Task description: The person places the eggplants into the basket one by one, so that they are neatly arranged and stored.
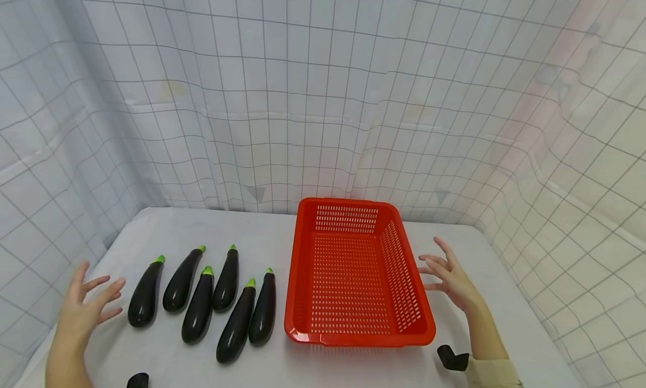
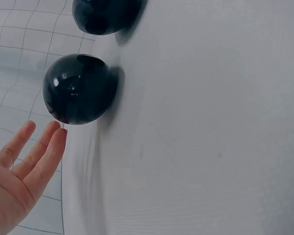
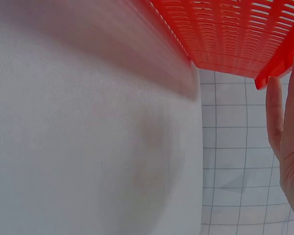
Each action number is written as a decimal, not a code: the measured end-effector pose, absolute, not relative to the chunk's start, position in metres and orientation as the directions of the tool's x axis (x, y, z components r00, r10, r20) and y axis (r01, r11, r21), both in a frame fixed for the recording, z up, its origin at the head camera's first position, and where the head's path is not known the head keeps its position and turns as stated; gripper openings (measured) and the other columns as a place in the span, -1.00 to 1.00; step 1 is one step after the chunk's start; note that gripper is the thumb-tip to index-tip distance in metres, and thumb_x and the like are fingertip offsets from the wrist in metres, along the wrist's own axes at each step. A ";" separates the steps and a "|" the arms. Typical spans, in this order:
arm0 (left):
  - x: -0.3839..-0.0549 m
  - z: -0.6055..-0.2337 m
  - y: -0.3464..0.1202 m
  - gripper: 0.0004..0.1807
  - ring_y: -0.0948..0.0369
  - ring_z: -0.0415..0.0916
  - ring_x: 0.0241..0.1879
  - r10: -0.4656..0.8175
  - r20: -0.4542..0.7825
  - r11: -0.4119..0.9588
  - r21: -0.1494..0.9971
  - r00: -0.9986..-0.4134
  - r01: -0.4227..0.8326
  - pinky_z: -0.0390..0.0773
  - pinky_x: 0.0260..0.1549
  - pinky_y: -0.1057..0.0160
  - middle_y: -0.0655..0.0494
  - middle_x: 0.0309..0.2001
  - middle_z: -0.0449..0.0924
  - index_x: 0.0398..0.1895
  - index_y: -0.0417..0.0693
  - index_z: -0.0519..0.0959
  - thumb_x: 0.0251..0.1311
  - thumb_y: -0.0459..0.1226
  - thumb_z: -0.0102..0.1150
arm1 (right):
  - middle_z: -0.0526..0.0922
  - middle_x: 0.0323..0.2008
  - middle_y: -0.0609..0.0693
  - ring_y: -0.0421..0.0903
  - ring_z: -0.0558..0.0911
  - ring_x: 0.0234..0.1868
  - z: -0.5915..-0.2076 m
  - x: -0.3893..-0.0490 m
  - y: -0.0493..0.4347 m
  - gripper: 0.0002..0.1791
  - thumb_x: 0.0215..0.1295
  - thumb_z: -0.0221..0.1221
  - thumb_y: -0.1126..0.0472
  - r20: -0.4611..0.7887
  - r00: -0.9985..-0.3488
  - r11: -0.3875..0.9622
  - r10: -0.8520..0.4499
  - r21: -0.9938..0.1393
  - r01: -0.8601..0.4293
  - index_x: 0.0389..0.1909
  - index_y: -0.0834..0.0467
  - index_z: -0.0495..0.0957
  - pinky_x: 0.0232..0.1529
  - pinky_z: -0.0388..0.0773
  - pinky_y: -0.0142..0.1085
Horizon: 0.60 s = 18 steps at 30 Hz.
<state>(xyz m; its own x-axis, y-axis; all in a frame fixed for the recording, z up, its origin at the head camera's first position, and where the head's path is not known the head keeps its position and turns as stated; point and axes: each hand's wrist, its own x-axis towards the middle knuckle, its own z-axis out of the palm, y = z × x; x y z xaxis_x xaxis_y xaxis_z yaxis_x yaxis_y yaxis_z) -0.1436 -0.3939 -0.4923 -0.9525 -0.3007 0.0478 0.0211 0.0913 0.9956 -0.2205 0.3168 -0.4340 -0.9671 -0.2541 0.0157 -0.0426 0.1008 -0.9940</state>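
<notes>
Several dark purple eggplants with green stem ends lie on the white table, left of centre in the head view. My left hand [image 1: 91, 306], fingers spread, hovers just left of the outermost eggplant [image 1: 145, 295] and holds nothing. In the left wrist view that eggplant's rounded end [image 2: 77, 89] appears close beyond the fingertips [image 2: 53, 128]. A red perforated plastic basket [image 1: 428, 333] stands right of the eggplants with nothing in it. My right hand [image 1: 451, 278] is held beside the basket's right wall, fingers extended and holding nothing; the right wrist view shows fingertips [image 3: 274, 88] near its rim.
White cloth with a grey grid hangs behind and on both sides of the white table [image 1: 353, 368]. A black wrist-worn piece [image 1: 452, 358] shows by the right forearm, another [image 1: 138, 380] near the left forearm.
</notes>
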 end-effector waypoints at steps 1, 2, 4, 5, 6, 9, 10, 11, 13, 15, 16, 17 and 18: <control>-0.143 -0.494 -0.394 -0.01 0.46 0.55 -0.41 -0.278 0.037 0.061 0.998 -0.960 0.021 0.58 -0.58 0.28 0.47 -0.10 0.26 0.41 0.43 -0.33 0.18 -0.30 0.14 | 0.47 -0.01 -0.10 -0.20 0.60 -0.12 -0.434 -0.220 0.317 -0.30 0.41 -0.11 0.23 0.013 -0.965 0.105 -0.261 -0.994 -0.041 0.41 -0.11 -0.26 -0.27 0.58 -0.13; -0.143 -0.494 -0.394 -0.02 0.42 0.57 -0.41 -0.251 0.031 0.028 0.999 -0.967 0.024 0.58 -0.58 0.25 0.47 -0.12 0.29 0.41 0.42 -0.35 0.19 -0.31 0.12 | 0.47 -0.01 -0.09 -0.20 0.60 -0.12 -0.435 -0.220 0.316 -0.30 0.41 -0.10 0.23 0.009 -0.964 0.106 -0.265 -0.994 -0.038 0.41 -0.12 -0.25 -0.27 0.58 -0.13; -0.144 -0.496 -0.395 -0.03 0.38 0.59 -0.42 -0.210 0.014 -0.007 1.000 -0.978 0.016 0.59 -0.58 0.21 0.50 -0.18 0.34 0.41 0.41 -0.36 0.21 -0.32 0.10 | 0.49 -0.01 -0.08 -0.19 0.60 -0.12 -0.435 -0.220 0.315 -0.30 0.40 -0.09 0.23 0.004 -0.963 0.102 -0.270 -0.994 -0.033 0.41 -0.11 -0.24 -0.28 0.58 -0.13; -0.144 -0.497 -0.396 -0.03 0.36 0.59 -0.43 -0.195 0.005 -0.021 1.000 -0.981 0.009 0.59 -0.58 0.20 0.52 -0.20 0.36 0.41 0.41 -0.36 0.21 -0.31 0.10 | 0.49 -0.02 -0.09 -0.18 0.60 -0.12 -0.435 -0.220 0.314 -0.30 0.40 -0.09 0.23 0.001 -0.962 0.101 -0.273 -0.994 -0.029 0.41 -0.11 -0.24 -0.28 0.58 -0.13; -0.145 -0.496 -0.396 -0.03 0.35 0.60 -0.43 -0.177 -0.006 -0.022 1.000 -0.984 -0.002 0.59 -0.58 0.19 0.53 -0.22 0.37 0.41 0.41 -0.37 0.22 -0.30 0.10 | 0.50 -0.03 -0.10 -0.18 0.60 -0.12 -0.435 -0.220 0.314 -0.30 0.40 -0.09 0.24 -0.002 -0.961 0.099 -0.275 -0.995 -0.026 0.41 -0.10 -0.24 -0.28 0.58 -0.13; -0.144 -0.493 -0.393 -0.04 0.34 0.60 -0.45 -0.171 -0.058 0.019 0.998 -0.984 -0.062 0.59 -0.56 0.18 0.60 -0.28 0.39 0.41 0.41 -0.38 0.23 -0.25 0.09 | 0.52 -0.06 -0.16 -0.16 0.60 -0.12 -0.435 -0.220 0.312 -0.30 0.39 -0.08 0.25 -0.010 -0.962 0.098 -0.271 -0.995 -0.017 0.41 -0.08 -0.23 -0.29 0.58 -0.14; -0.143 -0.491 -0.391 -0.05 0.35 0.60 -0.45 -0.168 -0.074 0.055 0.995 -0.983 -0.084 0.59 -0.55 0.18 0.63 -0.30 0.37 0.41 0.40 -0.40 0.24 -0.22 0.08 | 0.53 -0.07 -0.17 -0.16 0.60 -0.13 -0.435 -0.220 0.311 -0.30 0.39 -0.08 0.25 -0.013 -0.962 0.098 -0.274 -0.995 -0.015 0.41 -0.08 -0.23 -0.30 0.58 -0.15; -0.142 -0.488 -0.389 -0.05 0.36 0.59 -0.45 -0.170 -0.093 0.100 0.989 -0.981 -0.111 0.59 -0.53 0.18 0.67 -0.31 0.35 0.40 0.40 -0.41 0.24 -0.20 0.07 | 0.53 -0.07 -0.17 -0.16 0.59 -0.13 -0.435 -0.220 0.311 -0.30 0.39 -0.08 0.25 -0.015 -0.961 0.097 -0.278 -0.995 -0.012 0.41 -0.07 -0.22 -0.30 0.58 -0.16; -0.139 -0.482 -0.384 -0.07 0.39 0.57 -0.45 -0.170 -0.136 0.181 0.969 -0.976 -0.167 0.59 -0.49 0.19 0.72 -0.33 0.30 0.40 0.38 -0.45 0.26 -0.15 0.04 | 0.53 -0.07 -0.17 -0.15 0.60 -0.13 -0.434 -0.220 0.310 -0.31 0.39 -0.08 0.26 -0.013 -0.958 0.089 -0.285 -0.996 -0.012 0.41 -0.07 -0.20 -0.32 0.58 -0.19; -0.137 -0.476 -0.379 -0.07 0.41 0.55 -0.45 -0.171 -0.172 0.251 0.944 -0.970 -0.212 0.60 -0.44 0.19 0.57 -0.27 0.35 0.39 0.32 -0.48 0.27 -0.11 0.01 | 0.53 -0.08 -0.15 -0.15 0.60 -0.14 -0.434 -0.219 0.309 -0.31 0.38 -0.08 0.29 -0.013 -0.954 0.068 -0.299 -0.998 -0.008 0.41 -0.06 -0.19 -0.35 0.58 -0.21; -0.136 -0.473 -0.376 -0.06 0.42 0.54 -0.44 -0.158 -0.189 0.273 0.935 -0.969 -0.226 0.60 -0.42 0.17 0.39 -0.21 0.41 0.39 0.30 -0.51 0.27 -0.09 -0.01 | 0.53 -0.08 -0.14 -0.15 0.60 -0.15 -0.434 -0.219 0.309 -0.31 0.38 -0.09 0.30 -0.013 -0.951 0.056 -0.308 -0.998 -0.005 0.41 -0.06 -0.18 -0.36 0.58 -0.22; -0.135 -0.470 -0.374 -0.06 0.43 0.52 -0.43 -0.158 -0.209 0.284 0.927 -0.965 -0.247 0.60 -0.40 0.16 0.16 -0.13 0.43 0.38 0.28 -0.53 0.27 -0.07 -0.01 | 0.53 -0.08 -0.14 -0.14 0.60 -0.15 -0.434 -0.219 0.309 -0.31 0.38 -0.09 0.32 -0.012 -0.949 0.043 -0.314 -0.999 -0.002 0.41 -0.05 -0.18 -0.37 0.58 -0.24; -0.135 -0.468 -0.372 -0.05 0.43 0.51 -0.42 -0.150 -0.228 0.277 0.924 -0.962 -0.263 0.60 -0.38 0.15 -0.08 -0.04 0.38 0.38 0.27 -0.54 0.27 -0.06 -0.01 | 0.53 -0.08 -0.13 -0.14 0.59 -0.15 -0.435 -0.219 0.308 -0.30 0.37 -0.09 0.34 -0.012 -0.947 0.031 -0.321 -1.000 0.002 0.41 -0.05 -0.18 -0.38 0.58 -0.24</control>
